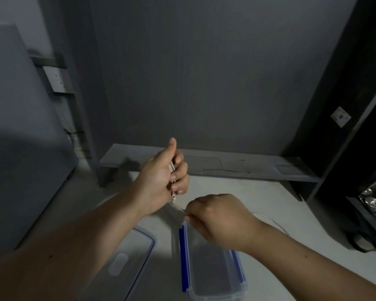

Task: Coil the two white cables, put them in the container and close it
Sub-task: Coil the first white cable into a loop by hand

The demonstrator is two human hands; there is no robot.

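Note:
My left hand (161, 181) is raised above the table with its fingers curled around loops of a white cable (172, 167); a plug end hangs below the fist. My right hand (217, 216) hovers lower, over the far end of the container, and pinches a thin strand of the same cable near its fingertips. More white cable (276, 222) trails on the table behind my right wrist. The clear container (215, 279) with blue clips stands open below my right hand. Its clear lid (128, 257) lies flat to the left.
A low grey shelf (226, 166) runs along the wall behind my hands. A dark cabinet (345, 127) and a black appliance (373, 213) stand at the right. A grey panel (20, 148) borders the white table (291, 203) on the left.

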